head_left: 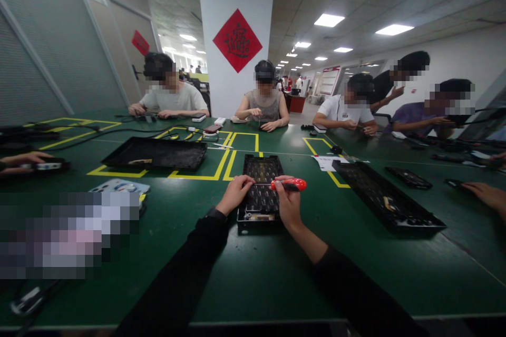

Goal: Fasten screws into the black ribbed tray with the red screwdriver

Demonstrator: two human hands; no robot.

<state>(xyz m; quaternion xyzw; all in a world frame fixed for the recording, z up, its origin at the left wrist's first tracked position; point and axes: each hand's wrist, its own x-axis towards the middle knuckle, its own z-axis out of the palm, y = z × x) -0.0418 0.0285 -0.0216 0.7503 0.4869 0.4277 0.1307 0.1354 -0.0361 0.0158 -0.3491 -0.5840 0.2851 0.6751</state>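
Observation:
In front of me a black rectangular tray lies lengthwise, with many small shiny pieces spread in rows over its inside. My right hand is closed round a screwdriver with a red and black handle. Its thin shaft lies level above the tray and points left. At the shaft's tip my left hand is over the tray's left side, thumb and fingers pinched together. Whether these fingers hold the tip or some small piece there is too small to tell. A metal part sits at the tray's near end.
A wide black tray lies ahead on the left, a long one on the right. White paper is beside the latter. A partly blurred flat object lies to my left. Several people sit around the green table; co-workers' hands reach in at both sides.

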